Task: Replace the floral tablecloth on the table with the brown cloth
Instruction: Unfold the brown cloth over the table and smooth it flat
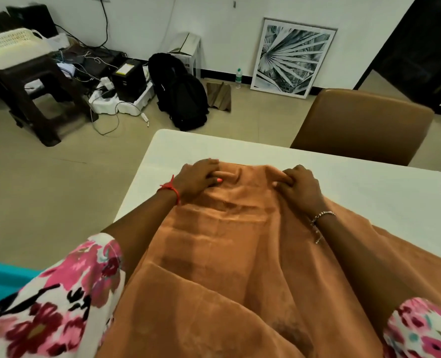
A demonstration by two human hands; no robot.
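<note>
Curled fingers of the left hand (pixel 197 180) and right hand (pixel 301 186) pinch the bunched far edge of the brown cloth (pixel 227 254). Pushed unevenly, it may lie crooked on the table (pixel 266 151).

The white bench (pixel 369 182) shows bare beyond the fingers and off to the right of them, its rounded corner just past the left hand (pixel 196 178). Directly on it lies the brown cloth (pixel 227 254). Its far edge is bunched into a ridge under the curled fingers of the left hand and the right hand (pixel 302 187). From the fingers it spreads back in loose folds toward the person.
</note>
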